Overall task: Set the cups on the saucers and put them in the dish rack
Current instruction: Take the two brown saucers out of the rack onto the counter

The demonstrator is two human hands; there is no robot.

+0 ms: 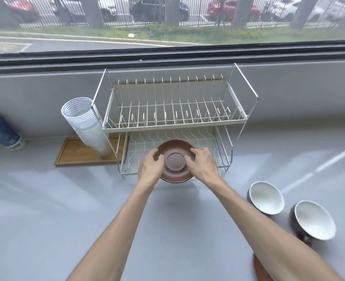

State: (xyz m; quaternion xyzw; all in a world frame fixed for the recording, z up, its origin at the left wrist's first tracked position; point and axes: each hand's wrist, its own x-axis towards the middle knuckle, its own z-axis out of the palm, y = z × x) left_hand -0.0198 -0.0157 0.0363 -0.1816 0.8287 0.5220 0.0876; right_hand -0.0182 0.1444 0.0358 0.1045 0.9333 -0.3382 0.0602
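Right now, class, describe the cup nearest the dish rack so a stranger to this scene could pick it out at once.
Start at the wire dish rack under the window and look down to the right along the grey counter. Two dark cups with white insides stand there side by side. The one you want is the cup farther from the person and nearer the rack, left of its twin.

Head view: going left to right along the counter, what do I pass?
Blue paper cups → wooden tray → clear plastic cups → dish rack → nearer-left cup → right cup.
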